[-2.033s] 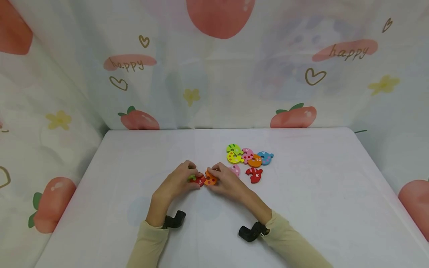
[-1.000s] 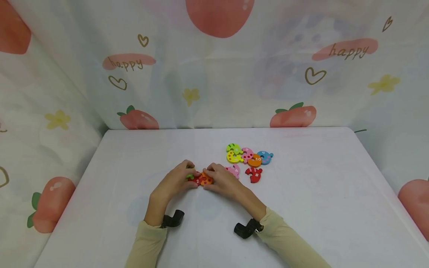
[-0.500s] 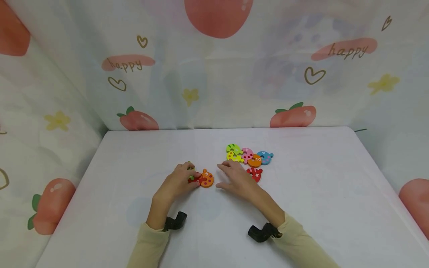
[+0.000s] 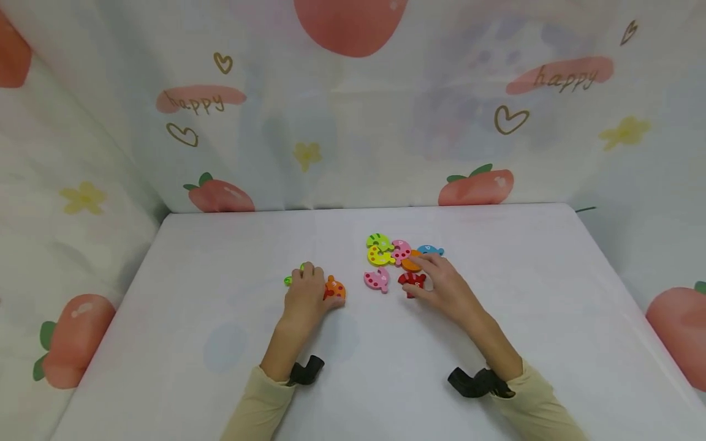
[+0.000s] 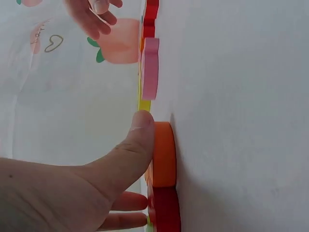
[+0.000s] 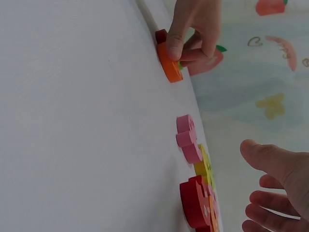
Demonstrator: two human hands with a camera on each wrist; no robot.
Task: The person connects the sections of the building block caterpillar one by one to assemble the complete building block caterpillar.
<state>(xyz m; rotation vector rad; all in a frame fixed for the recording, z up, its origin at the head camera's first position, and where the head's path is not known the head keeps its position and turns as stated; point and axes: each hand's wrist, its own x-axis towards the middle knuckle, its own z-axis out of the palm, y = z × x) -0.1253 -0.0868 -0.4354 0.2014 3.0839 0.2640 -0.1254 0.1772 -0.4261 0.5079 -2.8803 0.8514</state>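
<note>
My left hand [image 4: 306, 295] lies over a short row of flat, numbered wooden animal pieces, hiding most of them. Its thumb rests against the orange piece [image 5: 164, 154], and its other fingers reach to the red piece [image 5: 166, 208] beside it. Bits of a green piece [image 4: 288, 280] show past the hand's left side. My right hand [image 4: 448, 289] hovers over the red piece marked 8 [image 6: 194, 204], thumb and fingers spread apart and holding nothing. Left of that piece lies a pink spotted piece [image 4: 377, 280] by itself.
Behind the right hand, lime green [image 4: 378, 241], yellow [image 4: 379, 256], pink [image 4: 401, 250], orange [image 4: 410, 263] and blue [image 4: 430, 250] pieces lie in a cluster. All rest on a white table [image 4: 380, 367]. A printed curtain [image 4: 364, 128] hangs behind it.
The orange piece came up against the red piece, and my right hand let it go and moved right to the red 8. My left hand has shifted right over the joined pieces.
</note>
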